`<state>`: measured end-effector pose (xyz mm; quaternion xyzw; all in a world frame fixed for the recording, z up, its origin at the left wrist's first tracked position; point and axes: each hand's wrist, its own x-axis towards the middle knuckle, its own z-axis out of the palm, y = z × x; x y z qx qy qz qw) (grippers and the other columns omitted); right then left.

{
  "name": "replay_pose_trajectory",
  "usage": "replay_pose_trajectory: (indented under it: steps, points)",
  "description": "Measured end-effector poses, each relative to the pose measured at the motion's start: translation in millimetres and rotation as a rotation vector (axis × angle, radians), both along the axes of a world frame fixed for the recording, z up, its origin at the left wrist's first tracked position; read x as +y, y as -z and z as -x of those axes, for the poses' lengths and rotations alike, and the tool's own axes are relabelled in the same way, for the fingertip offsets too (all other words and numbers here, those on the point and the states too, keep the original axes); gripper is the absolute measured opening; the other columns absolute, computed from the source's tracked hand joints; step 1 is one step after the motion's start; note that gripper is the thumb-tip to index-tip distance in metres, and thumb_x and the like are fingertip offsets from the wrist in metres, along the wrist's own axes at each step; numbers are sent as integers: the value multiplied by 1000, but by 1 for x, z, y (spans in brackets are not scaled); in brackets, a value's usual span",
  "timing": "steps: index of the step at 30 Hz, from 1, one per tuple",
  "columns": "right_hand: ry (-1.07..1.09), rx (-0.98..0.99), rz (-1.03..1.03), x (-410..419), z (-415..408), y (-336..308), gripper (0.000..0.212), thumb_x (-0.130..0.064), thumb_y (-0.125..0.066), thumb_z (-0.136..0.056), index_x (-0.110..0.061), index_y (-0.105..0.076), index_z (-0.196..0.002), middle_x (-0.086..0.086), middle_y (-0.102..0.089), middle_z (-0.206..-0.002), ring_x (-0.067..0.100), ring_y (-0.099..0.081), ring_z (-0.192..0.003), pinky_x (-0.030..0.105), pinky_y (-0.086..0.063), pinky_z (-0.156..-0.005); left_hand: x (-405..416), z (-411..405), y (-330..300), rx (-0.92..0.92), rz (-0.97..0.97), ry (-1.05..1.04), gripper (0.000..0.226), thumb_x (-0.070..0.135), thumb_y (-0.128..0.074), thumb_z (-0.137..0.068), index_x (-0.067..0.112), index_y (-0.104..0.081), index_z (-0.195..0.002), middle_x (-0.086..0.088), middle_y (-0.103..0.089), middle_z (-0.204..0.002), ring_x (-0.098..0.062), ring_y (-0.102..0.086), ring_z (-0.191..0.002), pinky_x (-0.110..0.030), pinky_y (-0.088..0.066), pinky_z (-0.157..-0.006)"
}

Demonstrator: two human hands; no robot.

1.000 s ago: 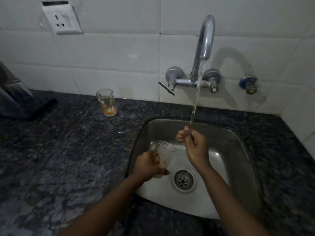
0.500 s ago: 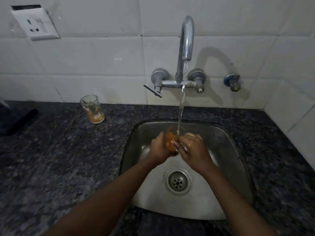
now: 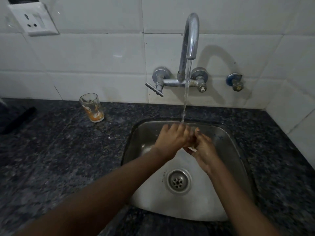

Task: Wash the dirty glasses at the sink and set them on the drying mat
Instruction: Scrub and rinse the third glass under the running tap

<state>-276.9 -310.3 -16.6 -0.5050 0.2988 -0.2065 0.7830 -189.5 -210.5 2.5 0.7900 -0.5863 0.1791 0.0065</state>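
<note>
Now both hands have come together under the tap stream [image 3: 185, 99]: left hand [image 3: 172, 140] and right hand [image 3: 202, 150] clasp the barely visible clear drinking glass [image 3: 192, 149], rinsing begun.

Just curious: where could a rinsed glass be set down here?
Bare counter lies left of the sink, in front of the dirty glass. A narrower strip runs to the sink's right. Under the tap it is crowded: both hands meet there.
</note>
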Motion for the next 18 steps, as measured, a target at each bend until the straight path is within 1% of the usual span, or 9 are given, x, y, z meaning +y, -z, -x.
replay_pose_trajectory:
  steps: [2,3,4,6,9,11,13,16,18]
  points:
    - [10,59,-204,0,-3,3,30,-40,-44,-95,-21,-68,-91,2,-73,-90,18,-64,-89,37,-49,-70,0,8,5,-217,-151,35,66,20,-68,-75,12,-42,-136,-9,-54,-133,-26,-53,-119,-45,-47,-95]
    - [-3,96,-246,1,-4,4,31,-41,-43,-95,-20,-67,-94,4,-72,-94,19,-63,-90,37,-49,-70,1,11,6,-291,-191,31,65,23,-68,-75,13,-44,-135,-8,-56,-131,-25,-56,-117,-43,-49,-92]
    - [-9,129,-233,3,-5,6,32,-41,-42,-96,-20,-66,-94,4,-71,-92,18,-63,-87,36,-49,-69,0,11,7,-297,-212,18,65,22,-66,-77,12,-42,-136,-10,-56,-131,-26,-56,-115,-42,-50,-90]
    - [32,165,-129,5,-8,6,34,-40,-39,-98,-19,-63,-84,2,-66,-78,16,-60,-73,33,-46,-64,-7,5,6,-92,-225,-11,67,14,-63,-80,8,-31,-138,-14,-50,-131,-31,-53,-115,-43,-48,-87]
    - [90,135,51,5,-14,-1,39,-38,-36,-99,-20,-58,-74,0,-55,-66,13,-47,-57,27,-36,-57,-22,-14,-6,293,-178,-53,62,16,-70,-74,13,-40,-128,-11,-55,-124,-30,-54,-113,-40,-47,-85]
    - [81,118,232,-1,-17,-7,37,-37,-39,-99,-19,-61,-74,1,-60,-68,15,-54,-60,28,-42,-61,-31,-29,-22,578,-222,-109,71,25,-80,-66,13,-45,-126,-10,-57,-125,-29,-54,-114,-36,-46,-90]
    - [32,89,421,-7,-21,-18,34,-34,-43,-98,-19,-65,-78,0,-67,-72,13,-62,-66,27,-49,-64,-35,-40,-31,809,-225,-147,75,26,-84,-61,10,-49,-125,-11,-58,-125,-28,-55,-114,-31,-43,-92]
    - [-133,3,644,-14,-29,-32,26,-27,-46,-97,-15,-66,-85,0,-69,-76,7,-65,-69,24,-52,-66,-31,-51,-28,931,-15,-195,69,13,-84,-60,6,-54,-122,-15,-61,-120,-28,-57,-112,-31,-45,-94]
    - [-325,20,849,-18,-30,-37,21,-26,-48,-96,-13,-65,-100,3,-70,-92,11,-67,-84,30,-54,-74,-27,-55,-20,960,166,-225,70,7,-80,-64,6,-49,-127,-15,-57,-126,-28,-52,-118,-28,-40,-95]
